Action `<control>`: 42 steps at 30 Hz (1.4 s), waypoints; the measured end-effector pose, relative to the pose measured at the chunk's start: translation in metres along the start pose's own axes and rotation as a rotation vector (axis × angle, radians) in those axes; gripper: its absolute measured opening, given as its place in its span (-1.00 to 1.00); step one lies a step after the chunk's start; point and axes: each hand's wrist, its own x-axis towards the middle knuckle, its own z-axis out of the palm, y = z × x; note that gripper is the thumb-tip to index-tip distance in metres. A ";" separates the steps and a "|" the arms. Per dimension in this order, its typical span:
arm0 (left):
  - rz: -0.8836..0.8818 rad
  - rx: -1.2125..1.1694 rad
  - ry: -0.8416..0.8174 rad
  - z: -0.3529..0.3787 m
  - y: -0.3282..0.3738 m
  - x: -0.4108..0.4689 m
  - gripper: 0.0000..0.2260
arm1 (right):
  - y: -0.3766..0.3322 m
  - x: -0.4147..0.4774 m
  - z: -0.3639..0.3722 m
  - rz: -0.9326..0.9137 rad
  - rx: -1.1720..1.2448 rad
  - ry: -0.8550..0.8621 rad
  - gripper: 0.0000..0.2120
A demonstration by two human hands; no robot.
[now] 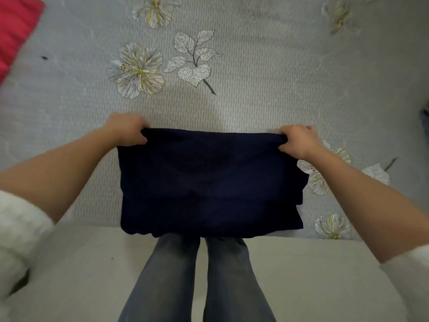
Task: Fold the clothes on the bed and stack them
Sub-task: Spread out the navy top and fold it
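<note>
Two hands grip one dark navy garment (pixel 210 182) by its far edge, one at each upper corner. At the left corner, the left hand (pixel 127 130) has its fingers curled over the cloth and its thumb tucked beneath, pinching the fabric. The right hand (pixel 298 140) grips the opposite corner the same way, knuckles up, with the cloth bunched between fingers and thumb. Between the two hands the top edge runs taut and nearly straight.

From that edge the garment spreads toward the person as a rough rectangle, already doubled, with layered edges showing along the side below the right hand and a fold line crossing it nearer the body. Its near edge reaches the edge of the bed (pixel 255 89), above the person's grey trouser legs (pixel 197 280).

Beyond the hands, the bed's pale grey cover carries printed flowers (pixel 137 70) and a sprig of leaves (pixel 193 58). More printed flowers lie just outside the right hand and forearm. Far off beyond the left hand, at the frame's corner, a red cloth (pixel 14 31) rests on the bed. White sleeves (pixel 21 228) are pushed up both forearms.
</note>
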 end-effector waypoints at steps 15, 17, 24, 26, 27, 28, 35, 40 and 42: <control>0.320 0.018 0.397 0.095 -0.008 -0.140 -0.66 | 0.034 -0.146 0.072 -0.377 0.036 0.303 -0.62; 0.265 0.018 0.317 0.137 -0.005 -0.160 -0.59 | 0.036 -0.171 0.110 -0.308 -0.006 0.222 -0.52; 0.002 -0.139 0.261 0.150 0.040 -0.145 -0.55 | 0.021 -0.138 0.120 0.527 1.013 0.173 -0.54; -0.009 -0.119 0.207 0.148 0.050 -0.131 -0.49 | 0.014 -0.127 0.113 0.644 1.162 0.157 -0.57; -0.014 -0.110 0.186 0.147 0.055 -0.125 -0.48 | 0.012 -0.125 0.111 0.690 1.183 0.152 -0.57; -0.021 -0.105 0.169 0.146 0.059 -0.119 -0.46 | 0.010 -0.123 0.109 0.733 1.232 0.148 -0.55; 0.138 -0.002 0.330 0.154 0.086 -0.103 -0.49 | 0.005 -0.115 0.066 0.733 1.376 0.214 -0.77; 0.066 -0.041 0.139 0.145 0.107 -0.076 -0.45 | -0.002 -0.113 0.014 0.553 1.326 0.445 -0.74; 0.060 -0.052 0.180 0.135 0.120 -0.064 -0.40 | -0.007 -0.110 -0.003 0.515 1.273 0.531 -0.75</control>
